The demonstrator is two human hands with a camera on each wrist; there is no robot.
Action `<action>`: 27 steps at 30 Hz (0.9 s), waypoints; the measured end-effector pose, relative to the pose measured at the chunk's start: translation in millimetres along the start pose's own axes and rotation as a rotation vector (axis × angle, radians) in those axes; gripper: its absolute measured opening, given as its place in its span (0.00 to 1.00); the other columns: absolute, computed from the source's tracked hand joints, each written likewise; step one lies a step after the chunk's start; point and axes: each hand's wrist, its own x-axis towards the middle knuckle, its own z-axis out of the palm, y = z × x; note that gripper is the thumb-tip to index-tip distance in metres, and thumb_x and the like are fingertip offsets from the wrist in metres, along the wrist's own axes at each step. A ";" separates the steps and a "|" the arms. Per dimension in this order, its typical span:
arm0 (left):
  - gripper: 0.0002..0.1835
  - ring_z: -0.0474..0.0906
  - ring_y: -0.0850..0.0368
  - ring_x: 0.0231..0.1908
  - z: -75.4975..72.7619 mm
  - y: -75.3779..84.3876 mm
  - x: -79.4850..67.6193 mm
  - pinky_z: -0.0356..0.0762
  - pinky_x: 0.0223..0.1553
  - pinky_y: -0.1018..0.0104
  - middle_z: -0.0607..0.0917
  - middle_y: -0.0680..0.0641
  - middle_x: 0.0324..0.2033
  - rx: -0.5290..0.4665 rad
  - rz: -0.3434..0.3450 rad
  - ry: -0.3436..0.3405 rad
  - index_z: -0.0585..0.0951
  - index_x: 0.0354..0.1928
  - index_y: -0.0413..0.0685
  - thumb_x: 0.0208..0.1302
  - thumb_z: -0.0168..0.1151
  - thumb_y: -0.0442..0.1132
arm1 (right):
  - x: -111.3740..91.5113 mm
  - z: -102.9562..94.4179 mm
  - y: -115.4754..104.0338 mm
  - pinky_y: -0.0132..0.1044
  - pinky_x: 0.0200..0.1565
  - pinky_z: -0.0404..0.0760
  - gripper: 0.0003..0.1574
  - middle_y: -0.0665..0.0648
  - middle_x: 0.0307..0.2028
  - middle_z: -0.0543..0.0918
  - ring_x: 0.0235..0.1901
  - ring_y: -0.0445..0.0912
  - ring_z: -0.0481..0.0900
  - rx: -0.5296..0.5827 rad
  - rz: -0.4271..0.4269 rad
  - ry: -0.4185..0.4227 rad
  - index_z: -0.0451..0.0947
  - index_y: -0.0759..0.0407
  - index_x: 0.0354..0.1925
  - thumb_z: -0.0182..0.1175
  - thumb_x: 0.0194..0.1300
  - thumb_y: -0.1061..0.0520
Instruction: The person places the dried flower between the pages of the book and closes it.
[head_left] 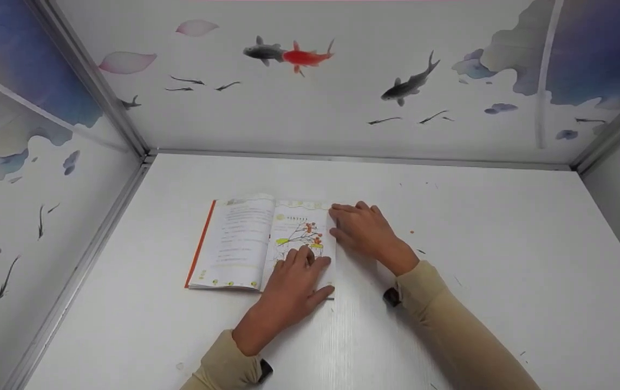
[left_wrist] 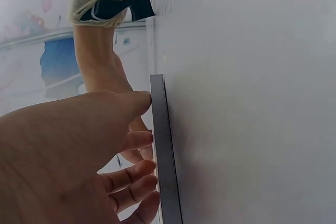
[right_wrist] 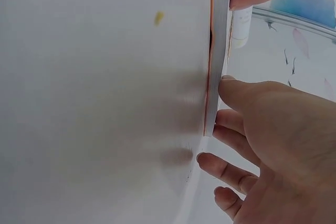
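Observation:
An open book [head_left: 242, 238] with an orange cover edge lies on the white table. Its left page carries printed text; its right page [head_left: 285, 214] shows a branch drawing in red and yellow. My left hand [head_left: 291, 284] rests on the lower part of the right page, covering some of the drawing, with the thumb near the bottom right corner. In the left wrist view, its fingertips [left_wrist: 142, 182] touch the book's upper side above the grey page block [left_wrist: 165, 145]. My right hand [head_left: 364, 230] touches the right page's outer edge near the top corner, its thumb [right_wrist: 233, 90] against the book.
The white table [head_left: 504, 260] carries small dark marks and an orange speck [head_left: 412, 232] right of the book. Panels with painted fish [head_left: 410, 84] stand along the back and left side, framed by metal rails [head_left: 364, 159]. Dark bands sit on both sleeved wrists.

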 end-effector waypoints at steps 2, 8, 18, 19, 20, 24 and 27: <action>0.29 0.68 0.53 0.48 0.8 0.4 -0.4 0.69 0.40 0.58 0.73 0.49 0.51 -0.006 -0.018 -0.013 0.72 0.66 0.61 0.67 0.61 0.61 | -0.5 -0.3 -0.3 0.55 0.53 0.75 0.30 0.49 0.69 0.75 0.57 0.56 0.77 0.002 0.003 -0.002 0.74 0.50 0.68 0.59 0.72 0.42; 0.32 0.67 0.52 0.49 2.8 1.4 -0.7 0.68 0.39 0.57 0.71 0.50 0.50 0.052 -0.025 -0.020 0.71 0.66 0.63 0.65 0.59 0.67 | -2.4 0.4 -0.9 0.55 0.55 0.74 0.31 0.50 0.69 0.75 0.57 0.55 0.77 0.020 0.011 0.003 0.74 0.50 0.68 0.59 0.72 0.42; 0.33 0.67 0.52 0.50 3.6 3.1 0.5 0.69 0.38 0.57 0.71 0.49 0.52 0.080 -0.029 -0.042 0.69 0.68 0.61 0.67 0.58 0.66 | -3.8 2.5 -1.6 0.53 0.54 0.73 0.30 0.49 0.69 0.74 0.55 0.54 0.76 0.018 0.009 0.009 0.74 0.50 0.68 0.58 0.73 0.42; 0.32 0.67 0.52 0.49 3.7 3.5 0.8 0.69 0.37 0.57 0.71 0.49 0.52 0.078 -0.022 -0.036 0.69 0.69 0.63 0.67 0.58 0.65 | -4.2 2.5 -1.8 0.53 0.53 0.73 0.30 0.50 0.69 0.74 0.56 0.54 0.76 0.011 0.008 0.011 0.74 0.50 0.68 0.58 0.73 0.42; 0.31 0.68 0.52 0.49 3.7 3.9 1.3 0.70 0.36 0.58 0.72 0.49 0.51 0.073 -0.014 -0.028 0.70 0.69 0.65 0.68 0.59 0.64 | -4.5 2.6 -2.1 0.53 0.54 0.73 0.30 0.50 0.69 0.74 0.56 0.54 0.76 0.006 0.006 0.012 0.74 0.50 0.68 0.58 0.73 0.42; 0.26 0.70 0.54 0.45 3.3 6.2 3.3 0.72 0.31 0.63 0.75 0.50 0.50 0.028 0.025 0.009 0.72 0.68 0.74 0.69 0.62 0.56 | -6.2 3.3 -2.6 0.53 0.54 0.73 0.30 0.51 0.69 0.74 0.56 0.54 0.76 -0.022 -0.009 0.030 0.73 0.51 0.68 0.57 0.74 0.42; 0.21 0.71 0.55 0.42 2.5 8.4 4.1 0.73 0.28 0.65 0.77 0.51 0.49 0.001 0.045 0.034 0.77 0.63 0.74 0.70 0.62 0.49 | -7.2 4.6 -2.1 0.52 0.54 0.72 0.31 0.51 0.69 0.74 0.56 0.53 0.76 -0.028 -0.014 0.047 0.73 0.51 0.69 0.56 0.74 0.41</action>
